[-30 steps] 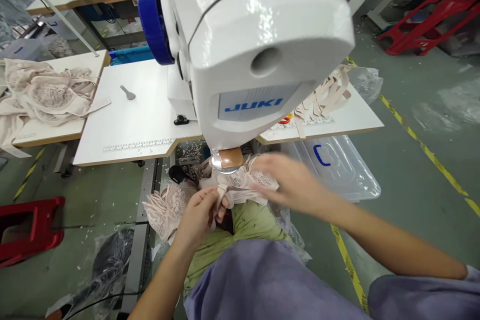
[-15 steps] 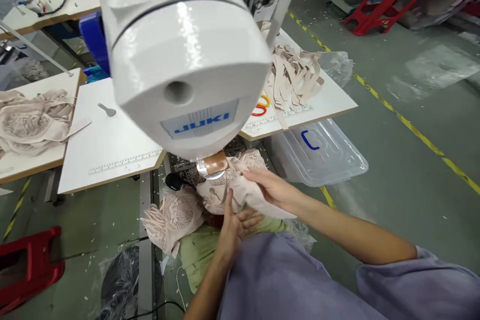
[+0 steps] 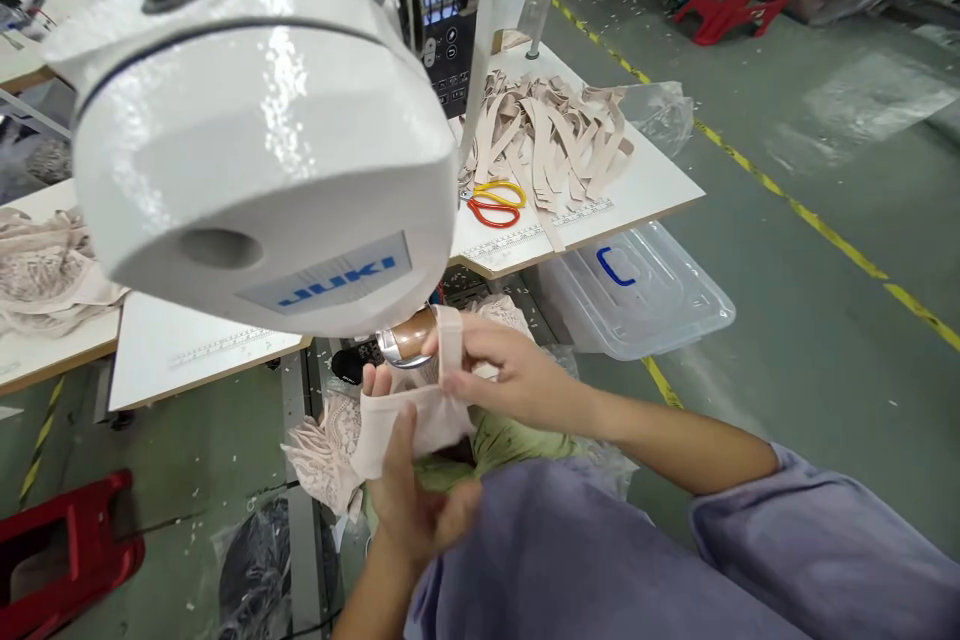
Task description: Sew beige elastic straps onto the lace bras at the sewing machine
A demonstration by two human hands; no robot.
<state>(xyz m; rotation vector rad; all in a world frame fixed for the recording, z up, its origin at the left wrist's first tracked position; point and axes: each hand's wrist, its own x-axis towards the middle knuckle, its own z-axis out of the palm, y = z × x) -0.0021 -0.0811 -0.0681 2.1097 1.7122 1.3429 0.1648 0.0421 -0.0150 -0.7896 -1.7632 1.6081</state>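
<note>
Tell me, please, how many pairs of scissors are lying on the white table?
2: yellow-handled scissors and red-handled scissors, side by side beside the strap pile; more may be hidden.

We have one view only, head-worn, facing forward and down. We sit very close behind JUKI sewing machine head, which fills upper left. Below it, our lap; right of it, table edge, then floor beyond.
</note>
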